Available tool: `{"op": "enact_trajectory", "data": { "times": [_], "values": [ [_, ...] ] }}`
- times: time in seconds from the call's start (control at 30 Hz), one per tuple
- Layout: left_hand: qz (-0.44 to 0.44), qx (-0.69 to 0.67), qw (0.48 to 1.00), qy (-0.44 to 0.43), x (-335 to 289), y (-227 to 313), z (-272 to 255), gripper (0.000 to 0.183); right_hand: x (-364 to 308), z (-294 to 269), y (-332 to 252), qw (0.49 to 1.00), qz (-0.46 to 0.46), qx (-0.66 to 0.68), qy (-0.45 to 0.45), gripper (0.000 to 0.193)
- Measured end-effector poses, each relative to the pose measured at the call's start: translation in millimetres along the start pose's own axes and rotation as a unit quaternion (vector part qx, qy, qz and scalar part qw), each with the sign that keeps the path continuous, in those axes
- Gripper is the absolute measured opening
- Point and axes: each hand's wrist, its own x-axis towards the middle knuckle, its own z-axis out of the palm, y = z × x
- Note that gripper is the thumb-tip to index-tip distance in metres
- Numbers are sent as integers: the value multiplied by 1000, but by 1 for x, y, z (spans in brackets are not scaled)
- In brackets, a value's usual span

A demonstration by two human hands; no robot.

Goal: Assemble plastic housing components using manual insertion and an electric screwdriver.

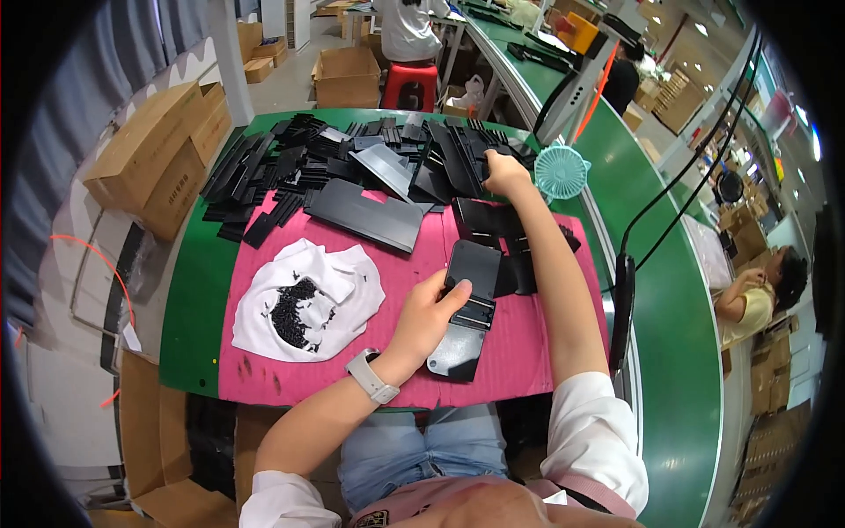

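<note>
Two legs in blue jeans [422, 444] sit nearest, under the edge of a green bench [198, 326] w/ a pink mat [519, 348] on top. L wrist has a pale watch [372, 377]. L hand [421, 324] is closed on a black bracket [473, 264], thumb on top; bracket lies lengthwise, approx. mid-mat, near end toward the body, w/ shiny thin strips across its middle. L of it, on the mat, a crumpled white cloth [352, 330] w/ a heap of small black bits [295, 321], too tiny to tell the kind. Just beyond cloth: a flat dark panel [365, 217], one edge notched. R of that, more black parts [482, 218], partly behind the R forearm.

R hand [508, 176] is farther out, fingers bent at the R side of a big pile of black pcs [299, 167]; can't tell if it grips one. Pile spreads along the far side of the bench, pcs overlapping at all angles. Just R of R hand, a small light-blue fan [562, 172].

Off to L, brown cartons [141, 158], stacked. To R, a long green counter [669, 352]; past it, a person in yellow [748, 312]. Far bkgd: an open carton [348, 79] beside a red stool [410, 86] w/ a person in white [407, 31] seated, back to us.
</note>
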Motion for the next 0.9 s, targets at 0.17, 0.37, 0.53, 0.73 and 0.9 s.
{"op": "enact_trajectory", "data": {
  "times": [0.17, 0.37, 0.53, 0.73, 0.9],
  "values": [
    [11, 10, 1000, -10, 0, 0, 1, 24, -27, -11, 15, 980, -72, 28, 181, 53],
    [2, -52, 997, 61, 1, 9, 4, 24, -104, -26, 12, 894, -106, 386, 202, 31],
    [-17, -56, 995, 85, 2, 13, -7, 24, -197, -43, -30, 843, -157, 477, 195, 25],
    [10, -111, 992, 59, 5, 11, 1, 26, -230, -52, -39, 846, -436, 250, 178, 39],
    [-30, -127, 990, 44, 4, 14, -4, 28, -218, -39, -17, 796, -478, 369, 30, 27]
  ]
}}
